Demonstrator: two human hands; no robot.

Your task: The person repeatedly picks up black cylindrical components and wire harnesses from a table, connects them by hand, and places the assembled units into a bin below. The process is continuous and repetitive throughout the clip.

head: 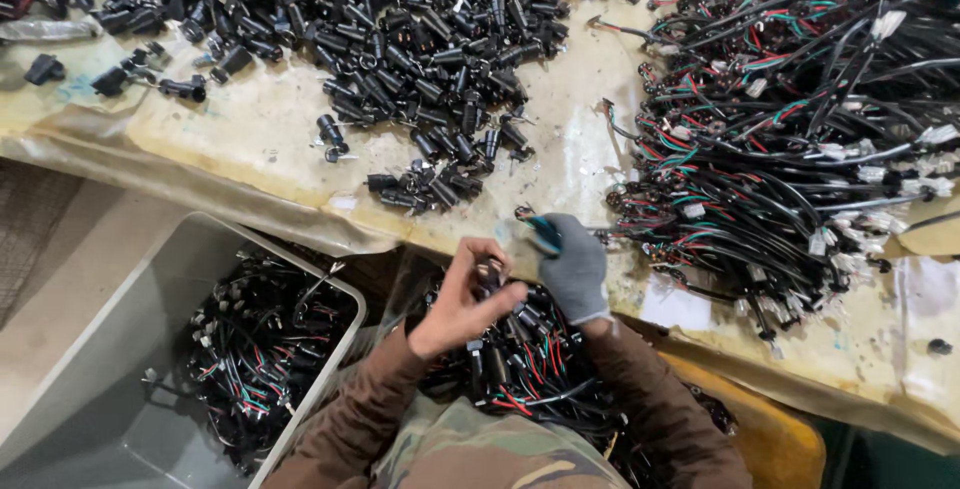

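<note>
My bare left hand [462, 299] pinches a small black cylindrical socket [490, 274] just below the table's front edge. My right hand [574, 267], in a grey glove, grips a small tool with a teal handle [545, 234], its tip close to the socket. Under both hands, on my lap, lies a bundle of black connectors with red, green and black wires [525, 359].
A large heap of loose black sockets [400, 39] covers the plastic-sheeted table [580, 149]. A big tangle of wired harnesses [790, 119] fills the right side. A grey bin [120, 349] at lower left holds more wired assemblies [265, 344]. A yellow object [770, 429] sits at lower right.
</note>
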